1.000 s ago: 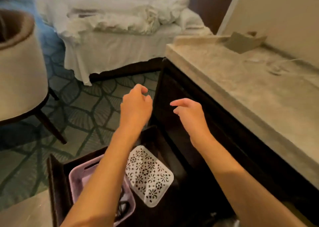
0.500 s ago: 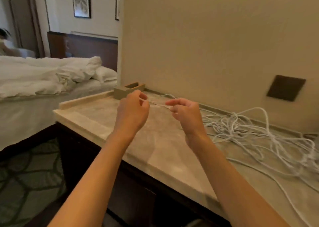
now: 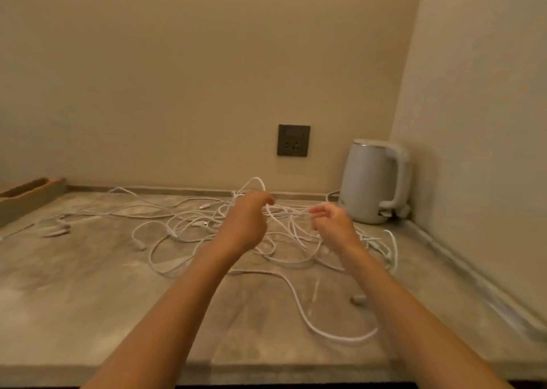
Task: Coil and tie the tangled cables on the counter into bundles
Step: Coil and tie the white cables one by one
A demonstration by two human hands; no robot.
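Note:
A tangle of thin white cables (image 3: 183,231) sprawls over the marble counter (image 3: 88,300), with one long loop trailing toward the front edge. My left hand (image 3: 245,226) and my right hand (image 3: 331,226) hover above the middle of the tangle, a short gap apart, fingers curled and fingertips pinched. A thin pale tie (image 3: 288,209) seems stretched between the two pinches, though it is hard to separate from the cables behind it. A small plug end (image 3: 358,300) lies loose near my right forearm.
A white electric kettle (image 3: 373,181) stands in the back right corner beside the side wall. A dark wall socket (image 3: 293,140) sits above the cables. A brown open box (image 3: 29,193) rests at the far left of the counter.
My view has swung right from the drawer and bed to the counter. Both hands, still pinched together, now hang over the cable tangle, and the kettle has come into sight.

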